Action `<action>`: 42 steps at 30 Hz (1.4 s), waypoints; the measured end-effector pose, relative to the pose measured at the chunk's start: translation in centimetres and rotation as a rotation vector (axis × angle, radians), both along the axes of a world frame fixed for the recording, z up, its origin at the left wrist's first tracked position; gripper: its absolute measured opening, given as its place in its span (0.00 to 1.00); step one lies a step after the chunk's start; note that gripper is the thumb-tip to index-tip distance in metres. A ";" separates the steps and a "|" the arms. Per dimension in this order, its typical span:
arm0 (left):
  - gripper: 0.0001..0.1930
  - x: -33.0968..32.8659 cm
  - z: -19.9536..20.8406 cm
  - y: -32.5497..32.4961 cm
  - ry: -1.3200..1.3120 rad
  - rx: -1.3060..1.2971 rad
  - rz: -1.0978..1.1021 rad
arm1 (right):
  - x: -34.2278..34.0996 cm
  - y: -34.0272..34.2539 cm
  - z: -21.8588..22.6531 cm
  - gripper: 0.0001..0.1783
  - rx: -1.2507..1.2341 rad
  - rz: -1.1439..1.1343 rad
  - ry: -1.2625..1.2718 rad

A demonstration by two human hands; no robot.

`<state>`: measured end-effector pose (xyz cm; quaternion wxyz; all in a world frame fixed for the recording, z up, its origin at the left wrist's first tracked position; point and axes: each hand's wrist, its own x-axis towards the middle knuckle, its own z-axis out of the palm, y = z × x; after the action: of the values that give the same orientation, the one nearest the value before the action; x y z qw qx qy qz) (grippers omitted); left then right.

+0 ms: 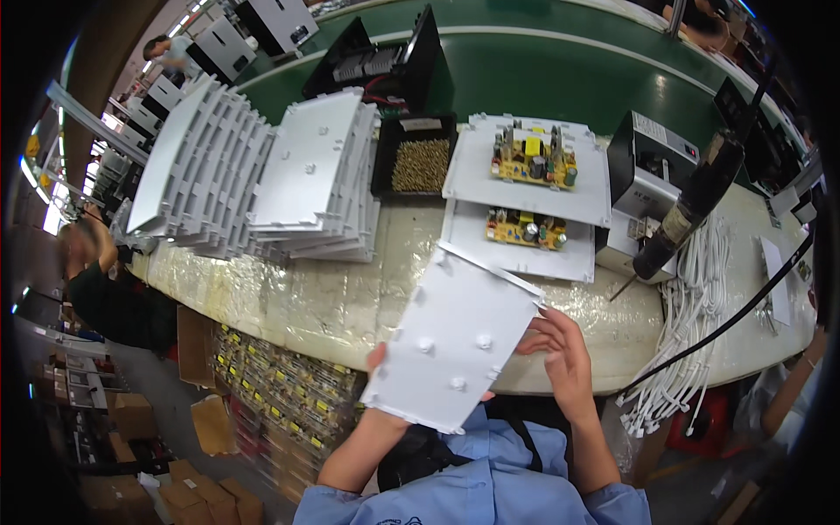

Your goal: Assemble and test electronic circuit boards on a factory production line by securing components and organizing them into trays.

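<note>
A white plastic panel [451, 350] with small raised posts is held tilted in front of my body, over the table's near edge. My left hand [377, 357] grips it by the left side; the thumb shows at the edge and the other fingers are hidden behind the panel. Beside the panel's right edge is my right hand [560, 350], its fingers apart and stretched toward the edge; whether the fingertips touch it, I cannot tell. Just beyond, a yellow circuit board [525, 229] lies on another white panel, and a second circuit board [534, 162] sits on the panel above it.
Stacks of white panels [302, 166] stand at the left, beside a black tray of small brass-coloured screws [420, 164]. A black electric screwdriver [687, 210] hangs at the right above bundled white cables [700, 289]. Behind runs a green conveyor [525, 61] carrying a black housing [385, 61].
</note>
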<state>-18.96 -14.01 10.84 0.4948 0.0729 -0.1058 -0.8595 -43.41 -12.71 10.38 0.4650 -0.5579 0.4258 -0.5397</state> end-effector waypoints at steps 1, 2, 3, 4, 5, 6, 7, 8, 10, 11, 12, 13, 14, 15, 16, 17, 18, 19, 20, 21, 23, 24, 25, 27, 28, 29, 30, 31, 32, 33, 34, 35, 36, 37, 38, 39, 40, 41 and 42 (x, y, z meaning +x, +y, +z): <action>0.46 -0.5 -1.2 1.0 0.096 0.142 -0.057 | 0.4 0.1 0.3 0.29 0.161 0.013 -0.131; 0.46 -0.9 -1.8 1.5 0.189 0.282 -0.119 | 0.8 -0.1 0.6 0.30 0.320 0.019 -0.266; 0.46 -1.0 -2.1 1.7 0.195 0.294 -0.118 | 1.2 -0.4 1.5 0.30 0.378 -0.047 -0.258; 0.44 -0.9 -2.2 1.9 0.222 0.346 -0.173 | 1.0 0.0 1.9 0.30 0.389 -0.045 -0.253; 0.43 -0.7 -2.2 1.8 0.247 0.391 -0.221 | 0.9 -0.1 2.1 0.29 0.415 -0.094 -0.217; 0.43 -0.1 -2.0 1.8 0.249 0.392 -0.202 | 0.9 -0.2 2.1 0.28 0.438 -0.136 -0.181; 0.43 0.6 -1.6 1.8 -0.059 0.291 -0.228 | 0.7 0.0 1.7 0.25 0.419 -0.146 -0.121; 0.43 1.3 -1.3 1.9 -0.368 0.193 -0.239 | 0.3 0.4 1.5 0.24 0.415 -0.210 -0.052; 0.45 2.8 -2.0 1.4 0.081 0.229 -0.244 | -0.1 1.5 2.6 0.22 0.466 -0.312 0.098; 0.46 3.5 -1.7 1.0 -0.094 0.180 -0.231 | -1.0 2.4 2.0 0.22 0.437 -0.371 0.193; 0.47 4.2 -1.3 0.9 -0.276 0.142 -0.212 | -2.0 3.3 2.2 0.23 0.389 -0.378 0.418; 0.43 4.7 -0.5 0.9 -0.312 0.105 -0.139 | -2.2 4.1 2.3 0.25 0.389 -0.417 0.491; 0.43 5.4 0.5 1.3 -0.326 0.110 -0.101 | -2.4 4.4 3.3 0.26 0.503 -0.390 0.624; 0.39 6.0 1.6 1.6 -0.586 -0.012 -0.031 | -2.5 4.8 2.9 0.27 0.339 -0.384 0.826; 0.37 6.5 2.5 1.9 -0.847 -0.129 0.034 | -2.5 5.0 2.5 0.27 0.163 -0.381 1.018; 0.29 7.1 3.3 2.1 -0.911 -0.033 0.115 | -2.4 4.7 2.4 0.27 0.150 -0.357 1.016; 0.29 8.2 3.2 2.4 -0.912 -0.023 0.136 | -2.1 4.4 2.3 0.27 0.106 -0.350 1.014; 0.23 9.6 2.8 2.7 -1.070 -0.065 0.272 | -2.0 4.1 2.2 0.26 0.065 -0.344 1.012; 0.19 11.0 2.5 3.1 -1.224 -0.099 0.411 | -1.9 3.7 2.2 0.26 0.056 -0.322 1.018; 0.15 12.2 2.2 2.9 -1.299 -0.053 0.571 | -1.6 3.2 1.9 0.26 0.045 -0.303 0.994; 0.11 15.5 1.0 2.7 -1.445 0.023 0.843 | -1.5 2.3 0.7 0.25 0.031 -0.265 0.972; 0.10 17.6 -0.3 2.6 -1.515 0.046 0.952 | -1.7 1.9 -0.3 0.24 -0.011 -0.280 0.979; 0.10 19.8 -1.7 3.1 -1.542 0.093 0.989 | -1.8 1.7 -0.8 0.23 -0.053 -0.287 0.982; 0.10 23.6 -5.7 4.4 -1.660 0.147 1.007 | -1.1 1.1 -0.7 0.22 -0.065 -0.296 1.028; 0.10 24.0 -7.1 5.3 -1.661 0.163 1.009 | -0.8 0.9 -0.6 0.22 -0.070 -0.318 1.071; 0.09 24.0 -7.8 5.8 -1.825 0.172 0.914 | -0.8 0.7 -0.7 0.22 -0.071 -0.311 1.075; 0.09 24.0 -8.5 6.4 -1.986 0.181 0.809 | -0.8 0.6 -0.8 0.22 -0.076 -0.320 1.085; 0.08 23.6 -9.5 6.6 -2.003 0.206 0.719 | -0.8 0.4 -0.9 0.22 -0.083 -0.330 1.095; 0.08 23.3 -10.4 6.8 -1.999 0.222 0.722 | -0.9 0.5 -1.0 0.22 -0.087 -0.318 1.100; 0.09 23.1 -11.4 6.8 -2.209 0.036 0.794 | -0.9 0.4 -1.1 0.21 -0.106 -0.318 1.100; 0.10 23.0 -12.2 6.9 -2.411 -0.167 0.861 | -1.0 0.4 -1.2 0.21 -0.126 -0.319 1.100; 0.09 22.5 -12.0 6.2 -2.416 -0.129 0.891 | -1.1 0.5 -1.3 0.21 -0.135 -0.312 1.109; 0.09 22.5 -11.7 5.8 -2.413 -0.111 0.899 | -1.2 0.5 -1.4 0.21 -0.126 -0.318 1.094; 0.09 22.6 -11.5 5.3 -2.420 -0.042 0.919 | -1.3 0.5 -1.5 0.21 -0.117 -0.324 1.079; 0.08 23.0 -11.4 4.9 -2.427 0.024 0.938 | -1.2 0.6 -1.5 0.21 -0.127 -0.316 1.081; 0.09 23.7 -11.8 4.8 -2.518 -0.070 0.893 | -1.1 0.6 -1.4 0.21 -0.118 -0.321 1.080; 0.09 23.9 -12.1 4.6 -2.516 -0.058 0.902 | -1.0 0.6 -1.4 0.21 -0.109 -0.328 1.078; 0.10 23.9 -12.2 4.3 -2.555 -0.015 0.854 | -1.0 0.6 -1.3 0.21 -0.114 -0.326 1.080; 0.11 24.1 -12.4 3.9 -2.592 0.028 0.803 | -0.9 0.7 -1.3 0.21 -0.113 -0.327 1.082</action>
<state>5.11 -10.08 -1.52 0.2543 0.8532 -0.4546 0.0277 -44.31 -12.04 9.07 0.0604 -0.7056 0.6548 -0.2641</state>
